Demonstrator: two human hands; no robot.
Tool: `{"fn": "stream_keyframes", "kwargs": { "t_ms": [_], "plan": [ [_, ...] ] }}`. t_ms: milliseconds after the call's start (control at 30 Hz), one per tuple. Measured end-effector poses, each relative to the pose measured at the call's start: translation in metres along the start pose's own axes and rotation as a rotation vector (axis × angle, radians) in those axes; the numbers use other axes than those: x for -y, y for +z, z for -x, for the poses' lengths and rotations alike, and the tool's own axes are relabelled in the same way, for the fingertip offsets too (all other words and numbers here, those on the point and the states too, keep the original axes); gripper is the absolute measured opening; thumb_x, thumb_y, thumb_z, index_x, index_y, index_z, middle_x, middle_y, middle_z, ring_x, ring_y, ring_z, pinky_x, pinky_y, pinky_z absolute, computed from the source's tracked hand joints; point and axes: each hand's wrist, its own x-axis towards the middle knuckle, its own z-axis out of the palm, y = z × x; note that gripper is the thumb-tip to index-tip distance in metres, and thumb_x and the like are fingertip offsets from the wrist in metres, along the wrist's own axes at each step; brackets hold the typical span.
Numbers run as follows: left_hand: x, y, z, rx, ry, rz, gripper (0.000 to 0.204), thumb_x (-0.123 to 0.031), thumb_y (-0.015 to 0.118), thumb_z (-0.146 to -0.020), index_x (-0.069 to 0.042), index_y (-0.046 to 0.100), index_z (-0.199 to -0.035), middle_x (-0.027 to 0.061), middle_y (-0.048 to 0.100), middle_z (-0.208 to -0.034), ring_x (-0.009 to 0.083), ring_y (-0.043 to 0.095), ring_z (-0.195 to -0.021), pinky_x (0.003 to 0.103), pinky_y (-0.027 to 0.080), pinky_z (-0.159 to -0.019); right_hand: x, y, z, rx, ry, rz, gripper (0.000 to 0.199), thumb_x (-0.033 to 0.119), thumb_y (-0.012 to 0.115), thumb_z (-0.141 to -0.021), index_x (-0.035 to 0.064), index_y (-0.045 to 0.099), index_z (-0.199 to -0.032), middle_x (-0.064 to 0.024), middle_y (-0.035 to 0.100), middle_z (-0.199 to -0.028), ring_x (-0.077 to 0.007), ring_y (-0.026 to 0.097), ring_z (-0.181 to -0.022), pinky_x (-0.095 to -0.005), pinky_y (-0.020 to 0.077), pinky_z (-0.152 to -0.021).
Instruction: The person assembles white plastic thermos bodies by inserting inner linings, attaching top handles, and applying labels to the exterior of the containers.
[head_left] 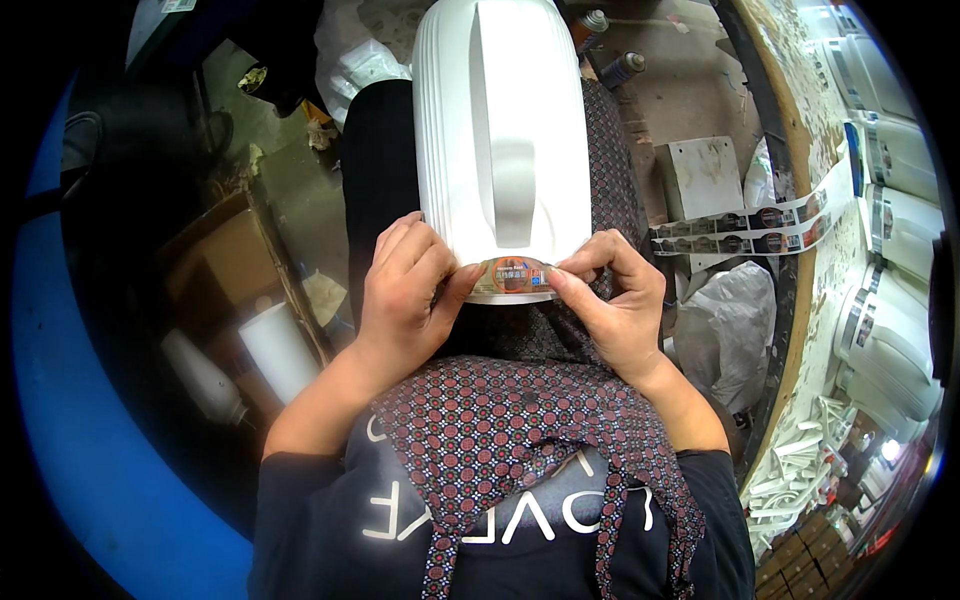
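White jug: one (555, 130), lying over my lap (615, 170), long axis running straight away from me
Left hand (405, 290): pinching the label's (512, 275) left end
Right hand (622, 300): pinching its right end
Label: one, sitting at the jug's near end, neither hand nearer
Label strips: two runs (735, 243) hanging right
Spray cans: two (622, 70)
Spare jugs: several (905, 225), crowding the right surface (820, 110), can't count

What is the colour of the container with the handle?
The container is white; it shows best in the head view.
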Motion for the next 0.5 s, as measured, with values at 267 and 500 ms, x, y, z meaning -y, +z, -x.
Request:
{"fn": "stream_keyframes", "kwargs": {
  "t_ms": [267,500],
  "plan": [
    [0.023,0.01,0.012,-0.162,-0.027,-0.225,0.046,-0.041,0.081,-0.072,-0.004,0.055,-0.079,0.0199,0.053,-0.112,0.0368,0.053,-0.105,0.044,0.044,-0.097,0.0,-0.012,-0.019,-0.011,-0.315,0.46,0.044,0.015,0.083,-0.068,0.0039,0.061,-0.104,-0.0111,0.059,-0.105,-0.0254,0.055,-0.099,-0.0379,0.0438,-0.088],
    [0.04,0.061,0.0,-0.217,-0.176,0.393,0.12,-0.044,0.083,-0.071,-0.004,0.006,-0.154,0.0254,0.003,-0.158,0.0383,0.004,-0.148,0.045,0.011,-0.12,-0.012,0.013,-0.077,-0.041,-0.527,0.579,0.07,0.017,0.08,-0.072,-0.0061,0.048,-0.13,-0.0255,0.028,-0.152,-0.0399,0.032,-0.139,-0.0469,0.0288,-0.112]
  ]
}}
